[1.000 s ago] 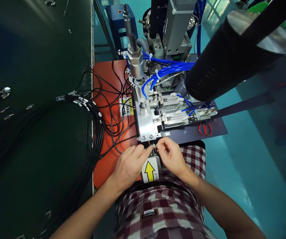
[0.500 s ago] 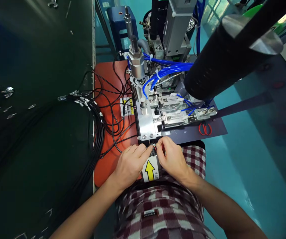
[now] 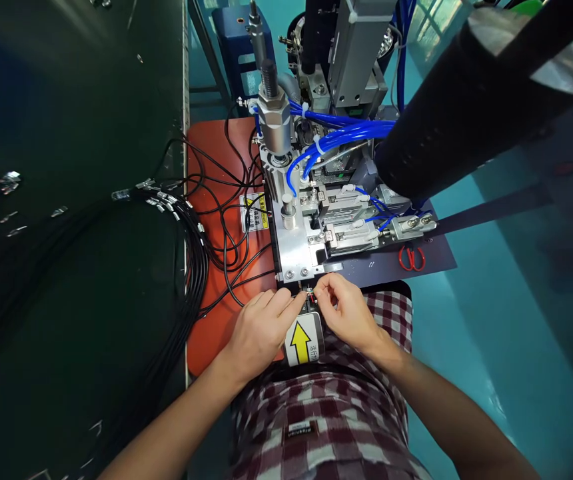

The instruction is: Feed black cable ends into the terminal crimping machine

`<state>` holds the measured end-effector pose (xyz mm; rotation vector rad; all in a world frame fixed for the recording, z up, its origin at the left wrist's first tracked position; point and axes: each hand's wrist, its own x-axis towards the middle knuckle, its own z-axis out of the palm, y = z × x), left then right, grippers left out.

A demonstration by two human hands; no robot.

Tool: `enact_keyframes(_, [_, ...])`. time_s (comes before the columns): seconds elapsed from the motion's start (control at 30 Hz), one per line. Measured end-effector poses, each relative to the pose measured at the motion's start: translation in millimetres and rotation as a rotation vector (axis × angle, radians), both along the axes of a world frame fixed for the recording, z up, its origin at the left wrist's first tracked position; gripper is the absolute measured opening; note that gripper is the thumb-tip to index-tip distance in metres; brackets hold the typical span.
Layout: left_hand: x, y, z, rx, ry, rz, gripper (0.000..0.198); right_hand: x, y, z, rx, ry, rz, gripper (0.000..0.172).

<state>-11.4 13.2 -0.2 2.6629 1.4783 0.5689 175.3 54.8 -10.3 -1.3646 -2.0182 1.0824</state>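
Note:
Both my hands meet at the front end of a metal bench machine (image 3: 292, 250). My left hand (image 3: 264, 325) has its fingers closed, the index fingertip pressing at a small metal part at the machine's front. What lies under those fingers is hidden. My right hand (image 3: 345, 312) pinches thumb and index finger together just right of that spot. Thin wires (image 3: 311, 295), one of them red, show at its fingertips, too small to make out well. Below the fingertips sits a white label with a yellow arrow (image 3: 300, 343).
A bundle of black cables (image 3: 197, 267) hangs over the dark table's edge at left, some strands crossing the orange board (image 3: 206, 347). Red-handled scissors (image 3: 411, 258) lie right of the machine. Blue air tubes (image 3: 346, 133) and a thick black cylinder (image 3: 446, 120) stand behind. Small foil scraps (image 3: 9, 180) lie on the table.
My right hand has shifted very slightly, and a little more of the red wire shows between the fingertips. My left hand stays in place. The view has tilted slightly.

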Motion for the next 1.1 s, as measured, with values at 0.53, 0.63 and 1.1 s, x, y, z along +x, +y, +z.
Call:
enact_keyframes(0.53, [1,3,2.2,0.008,-0.012,0.024,0.026,0,2,-1.4,-0.349,0.192,-0.076,0.019])
enact_keyframes(0.63, [0,5,0.2,0.007,-0.069,0.014,0.026,1,1,0.1,-0.308,0.179,-0.069,0.018])
enact_keyframes(1.1, [3,1,2.1,-0.023,-0.071,0.053,0.026,2,1,-1.2,-0.317,0.204,-0.062,0.016])
